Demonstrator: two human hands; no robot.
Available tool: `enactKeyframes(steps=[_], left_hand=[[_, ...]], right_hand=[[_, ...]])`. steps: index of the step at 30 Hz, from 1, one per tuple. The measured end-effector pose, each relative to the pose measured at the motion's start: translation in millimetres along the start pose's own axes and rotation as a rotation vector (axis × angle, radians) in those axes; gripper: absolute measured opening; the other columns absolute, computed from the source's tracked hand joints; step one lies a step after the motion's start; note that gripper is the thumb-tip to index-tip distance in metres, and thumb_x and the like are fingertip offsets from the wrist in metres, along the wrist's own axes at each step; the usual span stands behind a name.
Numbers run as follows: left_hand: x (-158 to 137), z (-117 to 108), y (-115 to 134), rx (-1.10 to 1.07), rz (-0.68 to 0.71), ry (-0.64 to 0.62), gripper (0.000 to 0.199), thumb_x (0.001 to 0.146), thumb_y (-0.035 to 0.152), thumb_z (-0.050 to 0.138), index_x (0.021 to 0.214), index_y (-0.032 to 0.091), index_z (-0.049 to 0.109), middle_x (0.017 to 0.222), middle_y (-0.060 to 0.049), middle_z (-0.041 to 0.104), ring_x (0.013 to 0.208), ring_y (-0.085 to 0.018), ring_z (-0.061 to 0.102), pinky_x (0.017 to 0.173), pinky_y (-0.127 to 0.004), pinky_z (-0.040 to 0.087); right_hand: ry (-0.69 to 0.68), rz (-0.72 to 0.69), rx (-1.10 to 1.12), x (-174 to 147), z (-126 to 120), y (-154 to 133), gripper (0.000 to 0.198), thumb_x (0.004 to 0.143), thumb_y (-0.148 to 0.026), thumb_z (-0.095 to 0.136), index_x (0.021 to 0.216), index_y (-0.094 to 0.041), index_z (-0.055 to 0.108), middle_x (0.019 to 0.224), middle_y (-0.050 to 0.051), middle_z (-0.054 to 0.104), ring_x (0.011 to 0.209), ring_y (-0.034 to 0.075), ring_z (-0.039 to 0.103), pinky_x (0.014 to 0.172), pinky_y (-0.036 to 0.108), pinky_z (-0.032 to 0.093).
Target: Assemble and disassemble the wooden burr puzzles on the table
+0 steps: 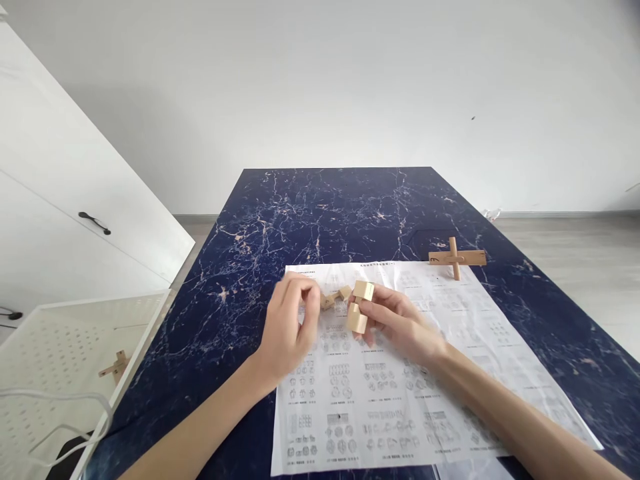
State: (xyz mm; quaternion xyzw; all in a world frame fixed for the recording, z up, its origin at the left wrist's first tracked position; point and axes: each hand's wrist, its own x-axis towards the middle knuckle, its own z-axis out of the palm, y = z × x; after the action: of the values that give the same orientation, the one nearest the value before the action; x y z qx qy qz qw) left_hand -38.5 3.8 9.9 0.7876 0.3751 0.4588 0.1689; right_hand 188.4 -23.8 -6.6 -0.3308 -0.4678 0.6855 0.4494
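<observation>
My right hand (400,320) grips a pale wooden puzzle piece (357,319) between thumb and fingers, raised above a printed sheet. It has two thick blocky ends with a notch between them; whether it is a single piece I cannot tell. My left hand (293,323) is at its left, fingers curled in towards the thumb, with whatever they may hold hidden. Between the hands, another small notched wooden piece (335,297) lies on the paper, partly behind my left fingertips. The instruction sheet (400,427) shows rows of small puzzle drawings.
A wooden cross-shaped puzzle (467,257) rests at the sheet's upper right corner. Beneath is a dark blue marbled table (320,213). On the left are a white cabinet (60,167), a white perforated surface (60,347) with another wooden cross (117,365), and a white cable (75,398).
</observation>
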Motion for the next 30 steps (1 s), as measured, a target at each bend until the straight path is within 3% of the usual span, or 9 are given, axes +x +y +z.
enactKeyframes(steps=[4, 10, 12, 14, 17, 20, 25, 30], left_hand=[[-12, 0, 12, -0.152, -0.023, -0.219, 0.033, 0.115, 0.027, 0.038, 0.087, 0.020, 0.055, 0.068, 0.004, 0.053, 0.056, -0.011, 0.048, 0.059, -0.029, 0.037], [-19, 6, 22, -0.348, -0.203, -0.490, 0.037, 0.113, 0.047, 0.046, 0.091, 0.019, 0.057, 0.069, 0.003, 0.057, 0.055, -0.011, 0.050, 0.056, -0.027, 0.038], [-18, 6, 23, -0.435, -0.259, -0.495, 0.040, 0.115, 0.047, 0.039, 0.094, 0.019, 0.058, 0.071, 0.002, 0.059, 0.055, -0.011, 0.050, 0.057, -0.027, 0.040], [-17, 7, 23, -0.502, -0.319, -0.418, 0.041, 0.117, 0.049, 0.034, 0.101, 0.019, 0.057, 0.070, 0.004, 0.057, 0.053, -0.011, 0.048, 0.057, -0.027, 0.040], [-13, 7, 25, -0.573, -0.412, -0.306, 0.040, 0.116, 0.053, 0.033, 0.108, 0.020, 0.054, 0.064, 0.007, 0.049, 0.051, -0.011, 0.042, 0.054, -0.026, 0.038], [-9, 7, 27, -0.652, -0.485, -0.301, 0.039, 0.116, 0.055, 0.034, 0.112, 0.020, 0.052, 0.063, 0.009, 0.046, 0.051, -0.011, 0.038, 0.052, -0.026, 0.035], [-9, 10, 26, -0.731, -0.518, -0.393, 0.038, 0.114, 0.057, 0.039, 0.123, 0.021, 0.049, 0.072, 0.008, 0.041, 0.057, -0.011, 0.033, 0.053, -0.026, 0.031], [-11, 10, 25, -0.736, -0.511, -0.493, 0.037, 0.115, 0.054, 0.042, 0.133, 0.022, 0.044, 0.075, 0.007, 0.046, 0.060, -0.011, 0.035, 0.056, -0.026, 0.032]], right_hand=[[-0.018, -0.178, -0.110, -1, 12, -5, 0.015, 0.103, -0.037, 0.074, 0.097, -0.024, 0.075, 0.095, 0.004, 0.068, 0.078, 0.017, 0.063, 0.066, 0.031, 0.052], [-0.082, -0.289, -0.273, -2, 12, -11, 0.006, 0.104, -0.033, 0.072, 0.102, -0.028, 0.075, 0.113, 0.005, 0.064, 0.098, 0.021, 0.064, 0.086, 0.040, 0.056], [-0.112, -0.313, -0.384, -2, 4, -13, 0.015, 0.107, -0.036, 0.067, 0.119, -0.030, 0.072, 0.116, 0.006, 0.065, 0.102, 0.024, 0.065, 0.092, 0.045, 0.057], [-0.056, -0.357, -0.572, -1, -4, -13, 0.029, 0.107, -0.038, 0.064, 0.135, -0.031, 0.064, 0.119, 0.008, 0.067, 0.108, 0.027, 0.065, 0.097, 0.051, 0.056], [0.129, -0.438, -0.944, 3, -9, -9, 0.037, 0.106, -0.035, 0.065, 0.142, -0.030, 0.058, 0.130, 0.012, 0.066, 0.120, 0.032, 0.063, 0.104, 0.057, 0.054], [0.142, -0.489, -1.178, 7, -7, 0, 0.037, 0.107, -0.028, 0.063, 0.143, -0.029, 0.057, 0.137, 0.012, 0.066, 0.128, 0.034, 0.060, 0.108, 0.058, 0.053], [0.153, -0.455, -1.234, 11, -6, 10, 0.018, 0.109, -0.024, 0.056, 0.125, -0.025, 0.065, 0.118, 0.011, 0.071, 0.111, 0.031, 0.063, 0.095, 0.051, 0.056], [0.409, -0.370, -1.068, 12, -16, 3, 0.014, 0.109, -0.034, 0.059, 0.113, -0.024, 0.067, 0.113, 0.012, 0.070, 0.102, 0.030, 0.063, 0.091, 0.050, 0.052]])
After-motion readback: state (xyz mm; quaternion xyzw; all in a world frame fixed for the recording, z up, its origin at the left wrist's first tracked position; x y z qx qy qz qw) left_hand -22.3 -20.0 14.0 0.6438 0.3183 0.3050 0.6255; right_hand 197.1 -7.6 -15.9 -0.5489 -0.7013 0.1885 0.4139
